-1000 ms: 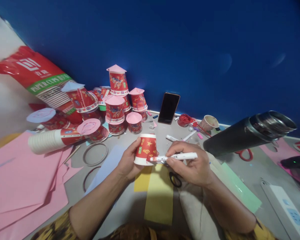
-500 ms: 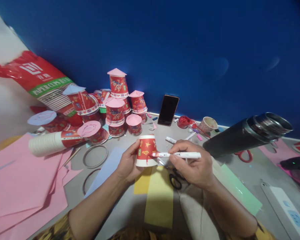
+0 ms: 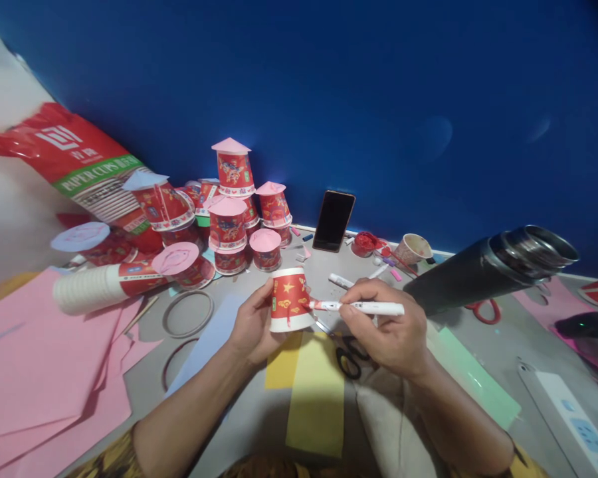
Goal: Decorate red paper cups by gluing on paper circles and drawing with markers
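A red paper cup [image 3: 286, 297] with gold figures is upside down in my left hand [image 3: 254, 323], its wide white rim facing down. Red ink marks run down its lower side. My right hand [image 3: 386, 326] pinches a white marker [image 3: 373, 308] held level, its red tip at the cup's right side. Below my right hand lie black-handled scissors [image 3: 349, 360]. A yellow paper strip [image 3: 316, 395] and an orange-yellow sheet [image 3: 282, 365] lie under the cup.
Decorated paper cups with paper cone tops [image 3: 228, 226] stand at back left, near a nested cup stack [image 3: 84, 289] and pink sheets [image 3: 34, 372]. A phone [image 3: 333, 220] leans on the blue wall. A dark flask [image 3: 463, 272] and a power strip [image 3: 563, 411] are right.
The cup has turned in my left hand, so its green label now sits near the left edge. The marker and my right hand have shifted slightly right.
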Motion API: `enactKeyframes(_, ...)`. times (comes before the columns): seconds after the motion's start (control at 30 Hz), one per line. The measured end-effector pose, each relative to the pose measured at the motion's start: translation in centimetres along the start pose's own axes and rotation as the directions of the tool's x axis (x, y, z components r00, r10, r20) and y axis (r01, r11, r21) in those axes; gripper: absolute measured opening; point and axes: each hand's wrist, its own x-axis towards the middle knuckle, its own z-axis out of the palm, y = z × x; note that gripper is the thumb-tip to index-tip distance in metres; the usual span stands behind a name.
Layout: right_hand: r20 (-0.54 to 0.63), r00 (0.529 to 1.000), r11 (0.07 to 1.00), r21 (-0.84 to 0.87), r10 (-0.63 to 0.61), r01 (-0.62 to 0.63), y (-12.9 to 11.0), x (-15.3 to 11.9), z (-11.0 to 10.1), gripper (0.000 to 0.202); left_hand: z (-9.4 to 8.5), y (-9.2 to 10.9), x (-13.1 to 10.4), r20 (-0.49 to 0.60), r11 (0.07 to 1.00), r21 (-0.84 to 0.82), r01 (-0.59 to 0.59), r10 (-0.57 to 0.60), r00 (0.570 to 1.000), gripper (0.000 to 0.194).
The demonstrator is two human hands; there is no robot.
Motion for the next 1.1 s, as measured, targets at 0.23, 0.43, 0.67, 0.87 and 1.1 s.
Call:
enactKeyframes(0.23, 0.015, 0.997, 0.997, 0.031, -0.075, 0.075, -0.59, 0.02, 0.45, 0.012, 0.54, -0.15, -0.05, 0.0, 1.0, -0.003, 0.023, -0.023, 1.0, 0.043)
enactKeyframes(0.43, 0.011, 0.991, 0.992, 0.003, -0.13, 0.13, -0.52, 0.13, 0.53, 0.014, 0.73, -0.17, 0.01, -0.03, 0.999, -0.022, 0.03, -0.031, 0.999, 0.044)
enactKeyframes(0.67, -0.017, 0.995, 0.995, -0.044, -0.096, 0.095, -0.32, 0.12, -0.04, 0.013, 0.32, 0.05, -0.07, 0.011, 0.999, -0.026, 0.025, -0.025, 1.0, 0.041)
enactKeyframes(0.87, 0.01, 0.991, 0.991, -0.01, -0.131, 0.132, -0.62, 0.12, 0.39, 0.013, 0.76, -0.07, -0.2, -0.013, 0.998, -0.039, 0.039, -0.04, 0.999, 0.042)
enactKeyframes(1.1, -0.015, 0.996, 0.996, -0.029, -0.083, 0.083, -0.21, 0.08, 0.12, 0.012, 0.13, -0.05, -0.1, 0.013, 0.999, -0.018, 0.026, -0.026, 1.0, 0.042)
